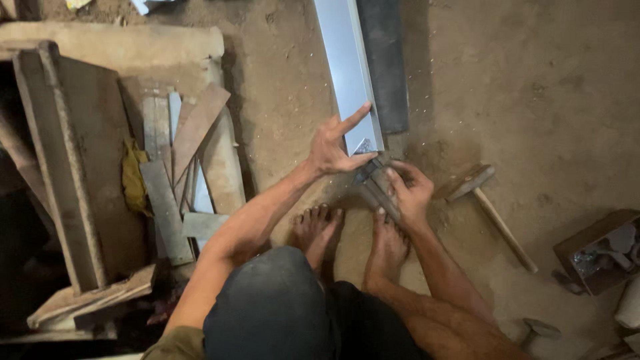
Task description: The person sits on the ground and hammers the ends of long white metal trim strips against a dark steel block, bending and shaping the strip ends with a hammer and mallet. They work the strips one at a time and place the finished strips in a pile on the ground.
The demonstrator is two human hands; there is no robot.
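Long metal sheet (347, 67) lies flat on the dirt floor (533, 87), its long axis running from the top edge down toward the squatting person's feet, far end cut off. Left hand (333, 147) presses its near end, fingers splayed, grip open. Right hand (408, 193) wraps shut around a dark tool (373, 177) at the sheet's corner; what kind is hard to make out. Hammer (490, 210) lies nearby.
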